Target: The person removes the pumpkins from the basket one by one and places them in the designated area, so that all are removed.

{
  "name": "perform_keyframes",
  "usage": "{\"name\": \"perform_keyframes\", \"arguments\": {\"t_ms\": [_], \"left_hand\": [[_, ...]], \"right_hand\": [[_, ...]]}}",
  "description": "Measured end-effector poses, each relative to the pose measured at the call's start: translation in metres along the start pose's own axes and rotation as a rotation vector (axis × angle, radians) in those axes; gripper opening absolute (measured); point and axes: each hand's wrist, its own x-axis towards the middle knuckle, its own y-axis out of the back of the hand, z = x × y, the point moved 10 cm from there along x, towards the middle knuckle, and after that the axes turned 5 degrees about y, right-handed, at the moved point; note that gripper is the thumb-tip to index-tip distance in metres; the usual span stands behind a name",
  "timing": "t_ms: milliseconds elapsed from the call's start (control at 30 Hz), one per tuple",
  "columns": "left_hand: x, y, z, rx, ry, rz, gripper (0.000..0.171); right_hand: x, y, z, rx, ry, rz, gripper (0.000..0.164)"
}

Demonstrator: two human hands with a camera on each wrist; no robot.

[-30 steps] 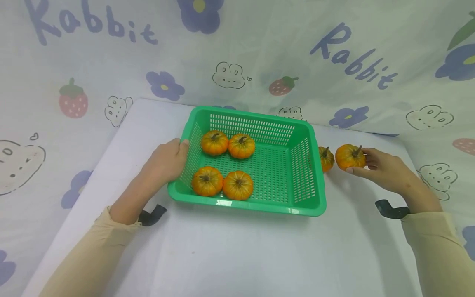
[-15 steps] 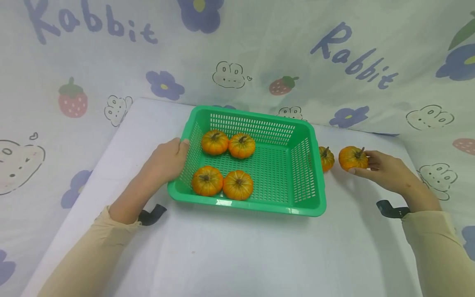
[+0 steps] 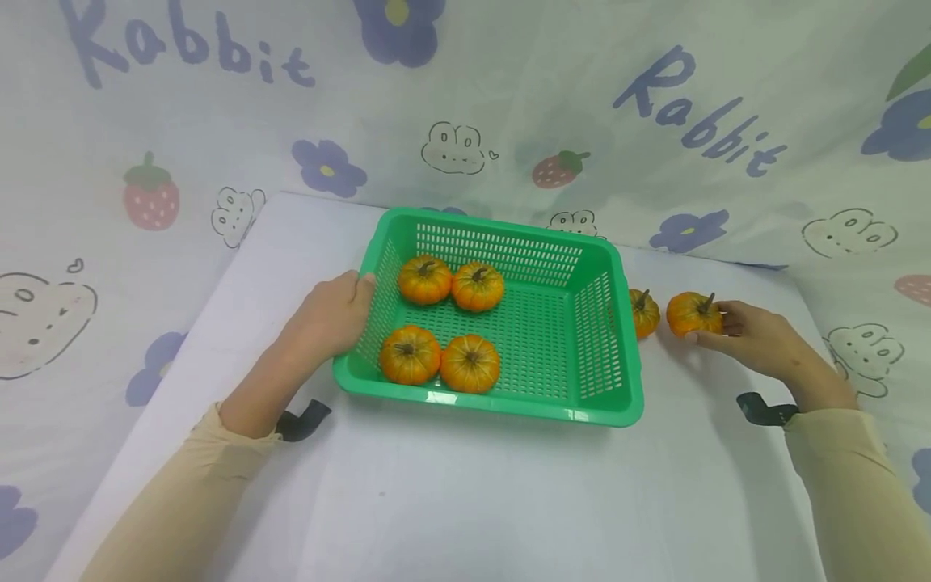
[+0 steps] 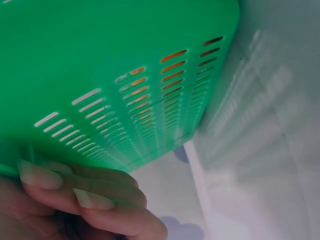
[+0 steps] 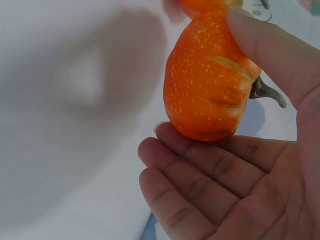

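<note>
My left hand point(image 3: 334, 315) grips the left rim of a green plastic basket point(image 3: 494, 408). In the left wrist view its curled fingers point(image 4: 115, 200) lie against the slotted basket wall point(image 4: 115, 40). Two small orange pumpkins sit at the basket's back left and two more at its front left. Right of the basket, my right hand point(image 3: 764, 339) holds another small pumpkin point(image 3: 691, 314) between thumb and fingers. The right wrist view shows this pumpkin point(image 5: 210, 80) tilted, its stem toward the palm. A further pumpkin point(image 3: 644, 314) stands beside the basket's right wall, partly hidden by it.
The basket's right half shows bare slotted floor point(image 3: 534, 339). Under everything is a white-covered table point(image 3: 465, 501), with a printed cloth point(image 3: 509, 97) rising behind it. A black strap piece point(image 3: 764, 409) juts out at the right wrist, another point(image 3: 305, 420) at the left.
The right hand has shifted slightly right and toward the near side with its pumpkin, widening the gap to the pumpkin beside the basket. The left hand keeps its grip, and the basket stays put.
</note>
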Motion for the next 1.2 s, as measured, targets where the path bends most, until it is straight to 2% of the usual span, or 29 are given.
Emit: {"name": "perform_keyframes", "arguments": {"t_ms": [600,1000,1200], "left_hand": [[-0.001,-0.001,0.001,-0.002,0.011,-0.012,0.055],[0.0,0.001,0.0,0.014,0.002,0.006,0.056],[0.0,0.001,0.0,0.015,-0.001,0.005,0.055]], "right_hand": [[0.01,-0.02,-0.005,-0.007,0.004,-0.041,0.101],[0.01,-0.024,-0.014,-0.004,0.015,-0.057,0.097],[0.011,-0.026,-0.017,0.001,0.007,-0.055,0.101]]}}
